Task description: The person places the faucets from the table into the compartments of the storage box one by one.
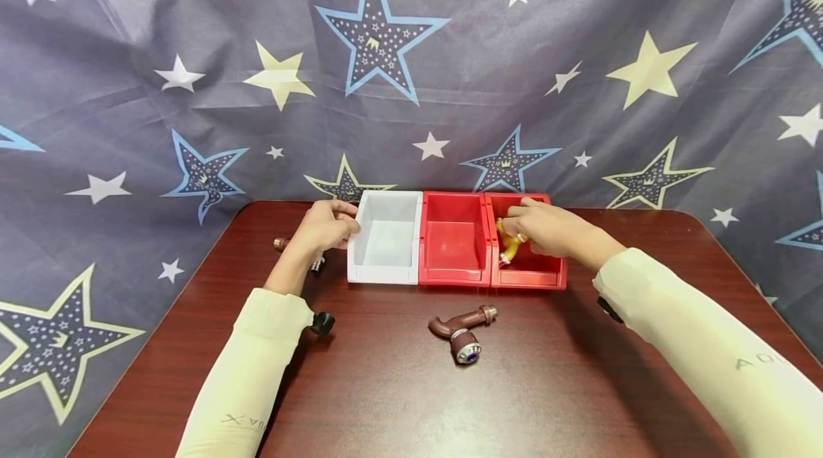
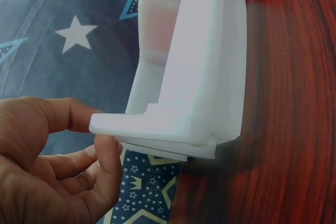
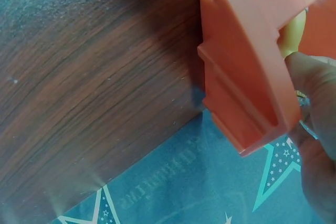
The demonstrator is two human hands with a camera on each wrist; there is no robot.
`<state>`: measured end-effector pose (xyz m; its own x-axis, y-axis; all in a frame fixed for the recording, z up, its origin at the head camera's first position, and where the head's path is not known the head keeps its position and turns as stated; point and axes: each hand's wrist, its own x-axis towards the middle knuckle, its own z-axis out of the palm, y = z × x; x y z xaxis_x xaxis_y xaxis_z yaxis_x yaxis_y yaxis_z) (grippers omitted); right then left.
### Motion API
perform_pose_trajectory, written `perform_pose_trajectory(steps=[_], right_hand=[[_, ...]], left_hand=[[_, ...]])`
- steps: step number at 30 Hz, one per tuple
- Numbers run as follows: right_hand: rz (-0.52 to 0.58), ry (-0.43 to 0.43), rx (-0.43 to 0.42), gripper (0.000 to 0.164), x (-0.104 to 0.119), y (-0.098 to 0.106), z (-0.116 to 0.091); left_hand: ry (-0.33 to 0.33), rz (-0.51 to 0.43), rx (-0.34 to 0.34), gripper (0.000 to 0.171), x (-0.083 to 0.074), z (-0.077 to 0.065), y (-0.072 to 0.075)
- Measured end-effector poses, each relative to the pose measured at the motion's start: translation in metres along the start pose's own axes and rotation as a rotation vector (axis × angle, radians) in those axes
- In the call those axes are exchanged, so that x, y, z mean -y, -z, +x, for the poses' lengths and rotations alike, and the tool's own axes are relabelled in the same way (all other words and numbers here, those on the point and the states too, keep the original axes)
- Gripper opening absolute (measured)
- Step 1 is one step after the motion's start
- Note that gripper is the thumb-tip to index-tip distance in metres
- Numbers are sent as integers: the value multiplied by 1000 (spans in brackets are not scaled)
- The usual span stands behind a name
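Observation:
My left hand (image 1: 324,226) pinches the left rim of a white bin (image 1: 386,276); the left wrist view shows thumb and fingers on either side of the bin's edge (image 2: 142,124). Over at the right, my right hand (image 1: 543,226) reaches into a red bin (image 1: 530,279) and grips a yellow faucet (image 1: 510,249), partly covered by the fingers. In the right wrist view the bin's wall (image 3: 247,77) hides most of the faucet (image 3: 294,32). A brown faucet (image 1: 463,329) with chrome ends lies on the table in front of the bins.
A second red bin (image 1: 453,276) stands between the white one and the right red one, side by side. Another brown and chrome piece (image 1: 281,244) lies behind my left wrist. A star-patterned cloth (image 1: 411,122) hangs behind the dark red wooden table (image 1: 360,386).

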<state>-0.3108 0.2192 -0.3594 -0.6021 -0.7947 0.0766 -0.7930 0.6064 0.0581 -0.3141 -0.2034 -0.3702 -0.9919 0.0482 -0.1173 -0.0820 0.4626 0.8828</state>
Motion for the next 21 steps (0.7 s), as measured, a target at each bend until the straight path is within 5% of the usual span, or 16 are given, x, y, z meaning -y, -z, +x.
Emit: perform_pose_trajectory(steps=[21], right_hand=[[-110,-167,107,48,13,-2,11]], left_hand=[[-4,3,0,42,-2,-2,-1]])
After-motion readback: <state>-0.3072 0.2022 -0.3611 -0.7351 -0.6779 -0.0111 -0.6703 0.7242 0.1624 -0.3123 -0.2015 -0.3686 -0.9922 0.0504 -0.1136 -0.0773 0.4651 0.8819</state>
